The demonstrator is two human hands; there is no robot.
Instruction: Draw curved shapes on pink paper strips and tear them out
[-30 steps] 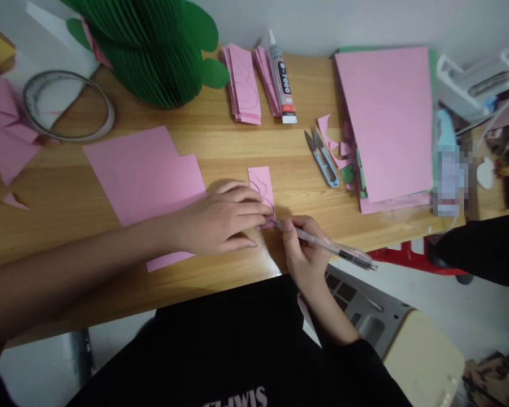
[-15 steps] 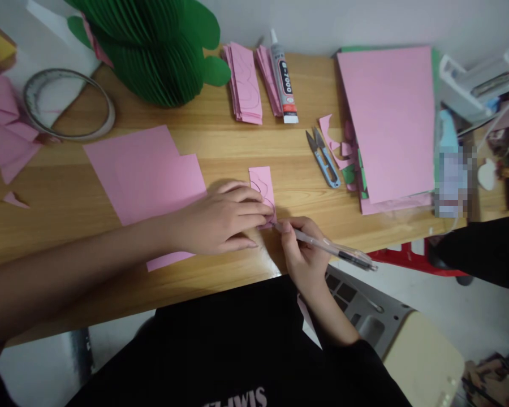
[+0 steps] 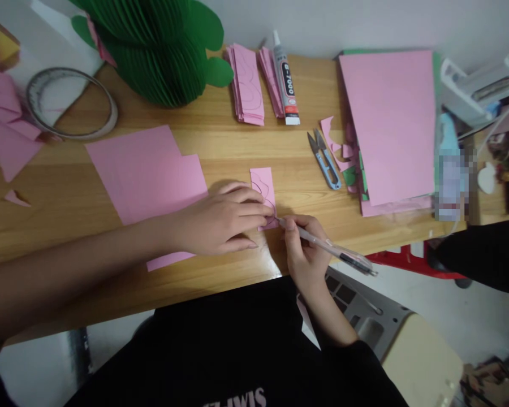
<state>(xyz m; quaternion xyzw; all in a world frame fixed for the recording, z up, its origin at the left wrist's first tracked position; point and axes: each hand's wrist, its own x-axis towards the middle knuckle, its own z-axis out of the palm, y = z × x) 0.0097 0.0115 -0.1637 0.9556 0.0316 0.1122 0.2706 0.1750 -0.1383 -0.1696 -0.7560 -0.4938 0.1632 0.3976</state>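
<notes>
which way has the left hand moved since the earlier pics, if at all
No, there's no visible shift: judged against the blue snips, the left hand keeps its place on the small pink paper.

Left hand (image 3: pixel 220 221) palm down, outstretched; right hand (image 3: pixel 307 250) curled in pinch grip.

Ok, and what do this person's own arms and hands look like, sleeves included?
The left hand and right hand are both ungloved, with no jewellery showing. Both forearms are bare. A plain black sleeve covers the right arm to about the elbow, matching a black top with pale lettering.
</notes>
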